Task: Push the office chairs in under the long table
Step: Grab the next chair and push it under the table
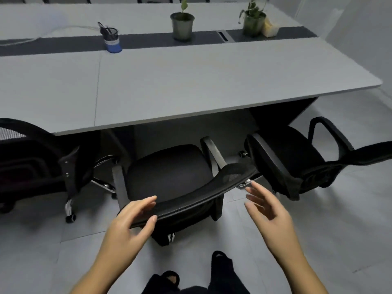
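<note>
Chair backrest (191, 196) between open hands, left hand (131, 217) touching it.

Non-task items: blue-based mesh pen cup (112, 40) with pens in it, sitting on the dark center strip (63, 44). Gray pot (182, 26) with a small sprout, further right on the same strip. Second potted plant (253, 21), leafier, near the far right end, touching a yellowish tissue pack (269, 28) just beside it. Cable hatch (223, 36) between the two pots. White cable (42, 33) trails off left from near the pen cup. Floor (339, 219) is light gray tile.
</note>
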Tool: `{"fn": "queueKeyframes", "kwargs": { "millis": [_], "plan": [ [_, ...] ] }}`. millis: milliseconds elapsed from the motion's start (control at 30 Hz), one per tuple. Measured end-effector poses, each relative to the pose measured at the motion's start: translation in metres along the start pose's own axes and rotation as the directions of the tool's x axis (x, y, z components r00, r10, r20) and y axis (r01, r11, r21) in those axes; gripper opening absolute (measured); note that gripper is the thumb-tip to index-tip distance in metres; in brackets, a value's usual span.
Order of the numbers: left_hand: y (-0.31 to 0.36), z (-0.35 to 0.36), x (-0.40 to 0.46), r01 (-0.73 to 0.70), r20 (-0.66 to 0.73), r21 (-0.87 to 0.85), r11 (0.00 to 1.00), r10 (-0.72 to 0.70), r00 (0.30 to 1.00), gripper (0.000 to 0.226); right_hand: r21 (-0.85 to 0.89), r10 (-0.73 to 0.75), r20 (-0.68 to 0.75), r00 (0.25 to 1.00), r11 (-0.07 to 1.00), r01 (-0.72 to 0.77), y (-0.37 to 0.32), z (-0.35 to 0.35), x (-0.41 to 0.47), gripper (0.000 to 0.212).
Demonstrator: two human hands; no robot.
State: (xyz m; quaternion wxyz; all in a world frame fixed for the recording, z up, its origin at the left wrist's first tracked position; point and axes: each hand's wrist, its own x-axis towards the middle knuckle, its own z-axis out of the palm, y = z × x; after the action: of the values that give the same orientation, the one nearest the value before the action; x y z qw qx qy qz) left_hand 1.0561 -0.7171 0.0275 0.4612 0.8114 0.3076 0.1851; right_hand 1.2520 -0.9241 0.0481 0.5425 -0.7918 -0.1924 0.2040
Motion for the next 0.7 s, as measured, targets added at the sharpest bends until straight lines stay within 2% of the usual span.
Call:
{"fn": "queueKeyframes", "kwargs": {
  "millis": [67,133,233,300,333,400,467,700],
  "plan": [
    [0.0,0.021,0.005,0.027,-0.004,0.187,0.982,-0.027,1.0,0.042,-0.161,-0.049,0.187,0.981,0.984,0.08,0.005,-0.012,0.039,0.047],
    [-0.004,0.039,0.01,0.028,0.005,0.364,0.931,-0.032,0.999,0.049,-0.356,-0.077,0.404,0.911,0.905,0.234,0.013,-0.018,0.075,0.052],
    [-0.013,0.061,0.02,-0.007,0.065,0.561,0.828,-0.036,0.997,0.054,-0.534,-0.008,0.703,0.712,0.654,0.535,0.033,-0.018,0.126,0.061],
    [-0.024,0.07,0.029,-0.059,0.13,0.696,0.716,-0.045,0.991,0.048,-0.524,0.0,0.797,0.604,0.497,0.692,0.049,-0.01,0.152,0.057],
    [-0.028,0.073,0.034,-0.057,0.137,0.734,0.677,-0.065,0.988,0.047,-0.51,-0.017,0.818,0.575,0.442,0.738,0.055,-0.004,0.162,0.052],
    [-0.034,0.075,0.046,-0.017,0.142,0.782,0.623,-0.152,0.978,0.054,-0.513,-0.031,0.821,0.571,0.402,0.759,0.061,0.006,0.176,0.043],
    [-0.04,0.076,0.055,-0.005,0.138,0.808,0.589,-0.18,0.974,0.057,-0.54,-0.041,0.798,0.601,0.394,0.744,0.065,0.01,0.184,0.044],
    [-0.047,0.073,0.088,-0.003,0.162,0.765,0.644,-0.188,0.969,0.052,-0.609,-0.013,0.756,0.655,0.352,0.71,0.071,0.012,0.197,0.05]
  ]
}}
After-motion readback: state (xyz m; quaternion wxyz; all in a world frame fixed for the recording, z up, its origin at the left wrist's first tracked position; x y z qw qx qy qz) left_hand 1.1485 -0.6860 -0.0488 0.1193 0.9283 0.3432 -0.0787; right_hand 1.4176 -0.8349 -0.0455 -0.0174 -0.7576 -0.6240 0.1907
